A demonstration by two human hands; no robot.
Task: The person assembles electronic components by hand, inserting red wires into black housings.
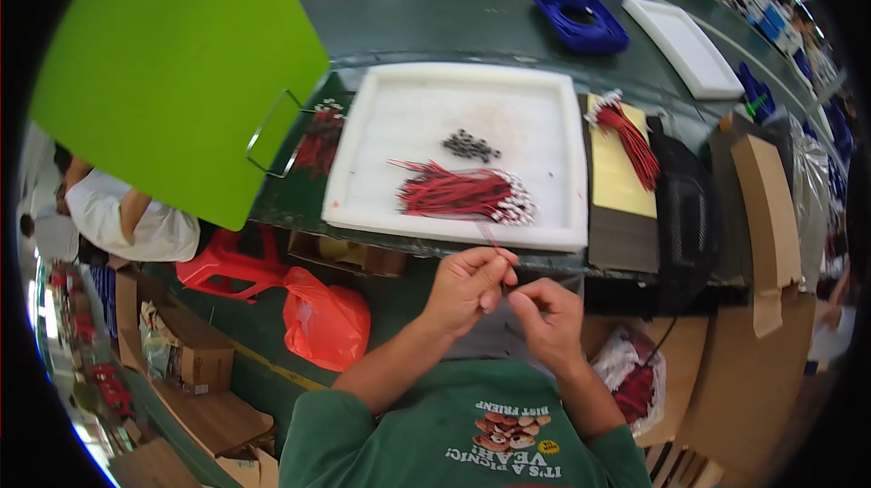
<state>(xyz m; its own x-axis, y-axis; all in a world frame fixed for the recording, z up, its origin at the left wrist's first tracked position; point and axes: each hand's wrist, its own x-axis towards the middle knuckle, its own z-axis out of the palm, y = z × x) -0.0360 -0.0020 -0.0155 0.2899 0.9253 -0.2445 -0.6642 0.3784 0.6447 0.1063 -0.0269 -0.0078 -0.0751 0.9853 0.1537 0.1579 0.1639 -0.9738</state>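
Note:
Just in front of the tray's near edge, my left hand [467, 288] pinches a thin red wire [491, 236], whose end sticks up past the fingertips. My right hand [550, 317] is close beside it, thumb and fingers pinched together at the left fingertips; what lies between them is too small to make out. Beyond my hands is a white foam tray [363, 207]. A bundle of red and black wires [454, 192] with white connectors at the right end lies in it. Behind the bundle sits a small pile of black parts [470, 146].
Right of the tray, more red wires [635, 145] lie on yellow paper [617, 189], beside a black mesh backrest [682, 207]. A green panel [181, 71] stands at left, near another wire bundle [319, 139]. Blue plastic housing [581, 27] sits behind. An orange bag [327, 320] hangs low left.

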